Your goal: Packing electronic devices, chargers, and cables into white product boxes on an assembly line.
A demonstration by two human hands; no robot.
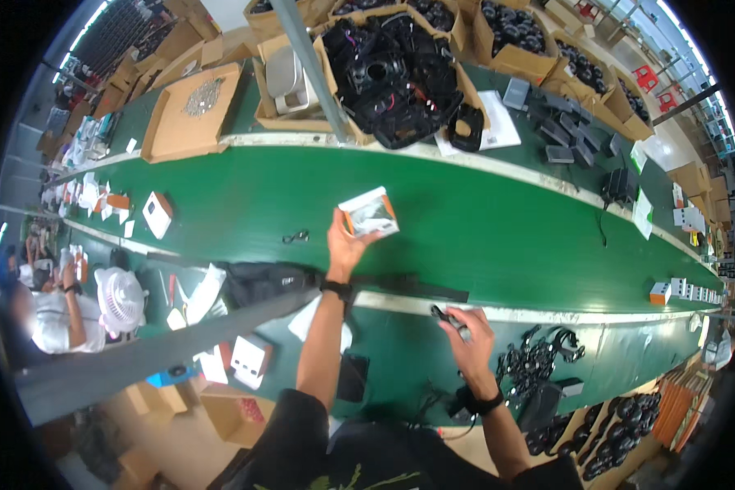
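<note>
My left hand [348, 250] is closed on a small white and orange box [371, 214] over the green conveyor belt [506, 237]. White material shows inside the box's upper face. Nearer to me and to the right, my right hand [472, 341] pinches a small bundled black cable [443, 315] above the belt's near rail. A pile of similar black cables [539, 359] lies on the near worktop, right of that hand. Another small cable bundle [296, 237] rests on the belt, left of my left hand.
A white box [157, 214] stands on the belt at left; several boxes [694, 291] line its right end. A grey metal post [310, 69] rises beyond the belt beside a carton of black parts [396, 73]. Another person [69, 314] sits at far left near a fan [121, 300].
</note>
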